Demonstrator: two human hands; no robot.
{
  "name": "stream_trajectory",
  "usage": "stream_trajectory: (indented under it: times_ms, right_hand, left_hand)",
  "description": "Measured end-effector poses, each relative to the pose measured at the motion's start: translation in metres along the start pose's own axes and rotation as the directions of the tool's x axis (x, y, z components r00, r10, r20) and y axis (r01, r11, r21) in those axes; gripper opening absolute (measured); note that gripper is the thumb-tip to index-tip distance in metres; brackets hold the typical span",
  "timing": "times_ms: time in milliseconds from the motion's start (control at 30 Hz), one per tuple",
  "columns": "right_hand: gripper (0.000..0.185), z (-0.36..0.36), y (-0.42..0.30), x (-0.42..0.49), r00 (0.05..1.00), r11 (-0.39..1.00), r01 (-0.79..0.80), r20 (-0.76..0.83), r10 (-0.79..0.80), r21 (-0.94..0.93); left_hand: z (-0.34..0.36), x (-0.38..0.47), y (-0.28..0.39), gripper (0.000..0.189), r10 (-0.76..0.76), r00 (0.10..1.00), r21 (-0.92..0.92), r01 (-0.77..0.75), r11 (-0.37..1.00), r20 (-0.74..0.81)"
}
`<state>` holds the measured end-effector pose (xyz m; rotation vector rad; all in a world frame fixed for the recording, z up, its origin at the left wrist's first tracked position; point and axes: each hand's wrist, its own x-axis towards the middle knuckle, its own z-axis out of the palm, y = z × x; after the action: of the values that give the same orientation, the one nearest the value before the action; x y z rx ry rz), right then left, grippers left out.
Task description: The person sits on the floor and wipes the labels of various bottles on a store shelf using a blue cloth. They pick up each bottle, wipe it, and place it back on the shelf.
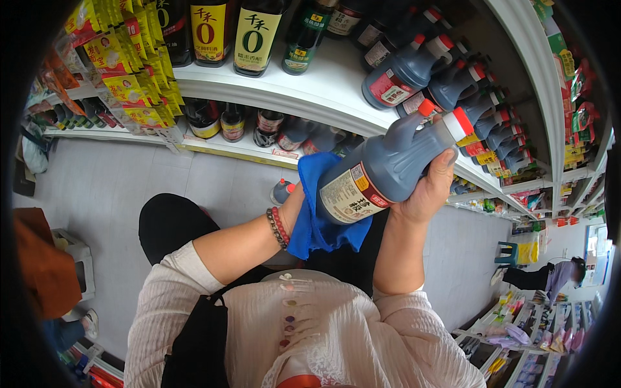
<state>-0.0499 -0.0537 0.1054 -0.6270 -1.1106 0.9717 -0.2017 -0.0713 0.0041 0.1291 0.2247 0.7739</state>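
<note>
A large dark plastic vinegar jug (376,165) with red caps and a cream label is tilted in front of my chest, its neck towards the upper right. My right hand (424,189) grips it at the side near the neck, thumb up by the larger cap. A blue cloth (313,228) wraps the base of the jug. My left hand (295,203) holds the cloth against the base; its fingers are hidden behind the fabric. Two bead bracelets (277,228) circle the left wrist.
A white shelf (335,80) ahead bears sauce bottles (254,39) and similar jugs (400,80). Yellow sachets (126,72) hang at the left. Another small jug (280,191) stands on the floor. One person (543,276) is far right; part of another (46,271) shows at left.
</note>
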Motion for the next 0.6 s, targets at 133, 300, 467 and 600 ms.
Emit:
stream_trajectory:
  times_ms: [133,300,467,600]
  right_hand:
    - [0.057,-0.003,0.012,0.0,0.997,0.999,0.046,-0.055,-0.046,0.002]
    - [0.056,-0.013,0.017,0.007,0.995,0.992,-0.009,-0.095,-0.003,-0.123]
    - [0.065,-0.013,0.012,0.004,0.986,0.992,-0.111,-0.117,0.117,0.059]
    - [0.078,0.005,0.019,-0.008,0.921,0.944,-0.204,-0.277,0.275,0.259]
  left_hand:
    - [0.001,-0.008,0.005,0.069,0.045,0.986,-0.008,-0.044,0.999,0.163]
    - [0.004,-0.017,0.018,0.083,0.073,0.996,0.197,-0.083,0.977,0.053]
    - [0.002,-0.016,0.035,0.083,0.651,0.738,0.603,-0.605,0.521,0.178]
    - [-0.003,-0.013,0.04,0.097,0.727,0.392,0.745,-0.621,-0.244,0.564]
